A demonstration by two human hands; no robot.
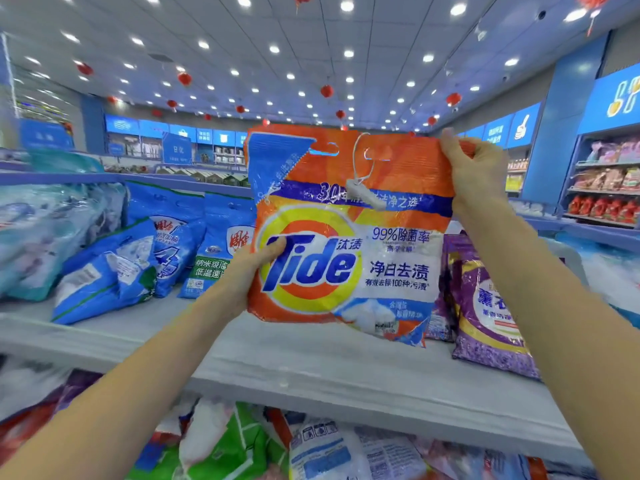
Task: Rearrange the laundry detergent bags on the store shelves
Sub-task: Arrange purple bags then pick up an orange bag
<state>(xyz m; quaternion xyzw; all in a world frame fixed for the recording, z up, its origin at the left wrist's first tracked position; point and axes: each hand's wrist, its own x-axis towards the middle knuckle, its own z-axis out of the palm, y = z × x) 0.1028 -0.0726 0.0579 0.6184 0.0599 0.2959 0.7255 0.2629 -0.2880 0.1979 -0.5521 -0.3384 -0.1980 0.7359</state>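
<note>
The shelf (311,365) carries blue bags (104,271) at left and a purple bag (485,317) at right. Between them you hold the orange detergent bag (398,271) upright. Your left hand (249,271) grips its lower left edge and your right hand (474,168) pinches its top right corner.

a pale grey shelf (311,368) carries blue detergent bags (166,244) leaning and lying at its left, and a purple bag (485,317) propped at its right.
</note>
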